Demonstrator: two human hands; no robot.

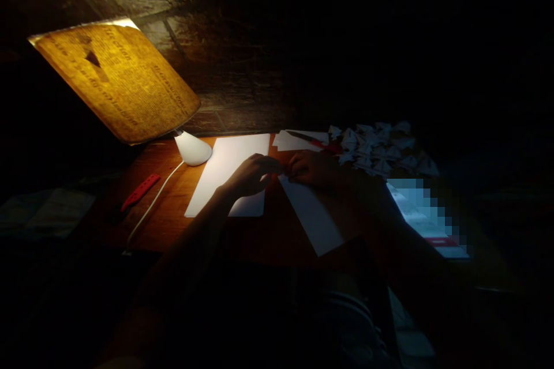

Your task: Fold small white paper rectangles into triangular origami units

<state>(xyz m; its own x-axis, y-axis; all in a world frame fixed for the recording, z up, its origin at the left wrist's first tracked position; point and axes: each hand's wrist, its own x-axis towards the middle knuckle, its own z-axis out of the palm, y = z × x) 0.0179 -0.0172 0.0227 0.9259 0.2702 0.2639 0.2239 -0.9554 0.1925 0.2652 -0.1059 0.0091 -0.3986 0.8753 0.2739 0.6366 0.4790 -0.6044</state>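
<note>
My left hand [251,176] and my right hand [312,168] meet at the middle of a dim wooden table [173,207], fingers curled and pinched together at the top end of a long white paper strip [312,216]. The strip runs from the fingertips down toward me. A larger white sheet [229,167] lies under and left of my left hand. It is too dark to see exactly how the fingers grip the strip.
A small white lamp [193,149] with a white cord [151,204] lights the table. A yellowed printed sheet [116,81] leans behind it. A red strip [139,192] lies left. Several folded white paper pieces [381,150] are piled at the back right. A lit screen [426,219] sits right.
</note>
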